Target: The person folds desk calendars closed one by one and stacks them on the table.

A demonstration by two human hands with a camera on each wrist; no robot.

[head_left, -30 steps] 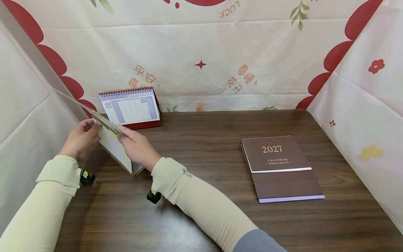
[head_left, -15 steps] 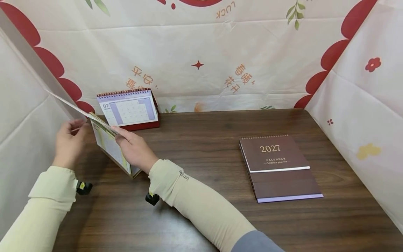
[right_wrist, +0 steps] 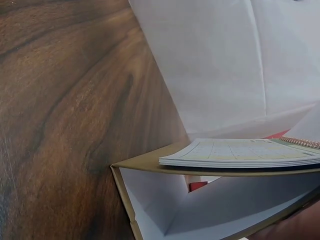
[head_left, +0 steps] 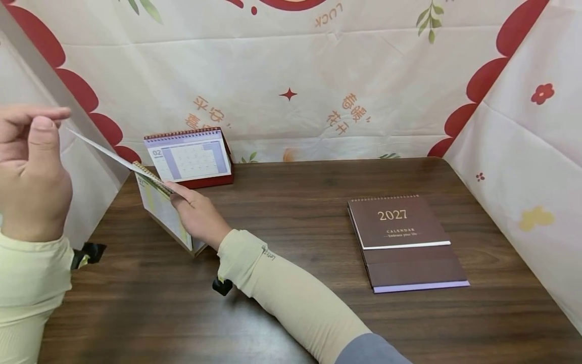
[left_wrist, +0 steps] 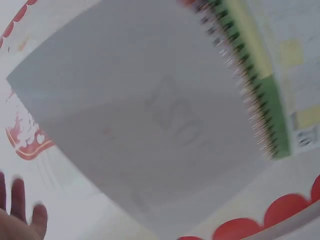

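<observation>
My right hand grips the top spiral edge of a standing desk calendar with yellow-and-white pages, angled at the left of the table. One white sheet sticks out from its spiral toward the upper left; the left wrist view shows this sheet broad and pale beside the coil. Raised at the far left, my left hand holds nothing; its fingers are spread apart from the sheet. In the right wrist view the calendar shows its stacked pages and hollow triangular stand.
Behind stands a red-based calendar showing 02. A brown 2027 calendar lies at the right of the wooden table. Printed white cloth borders the back and sides.
My left hand has left the calendar's spiral edge and moved left and up, nearer the head camera. The sheet angles out to the left, and my right hand keeps its grip.
</observation>
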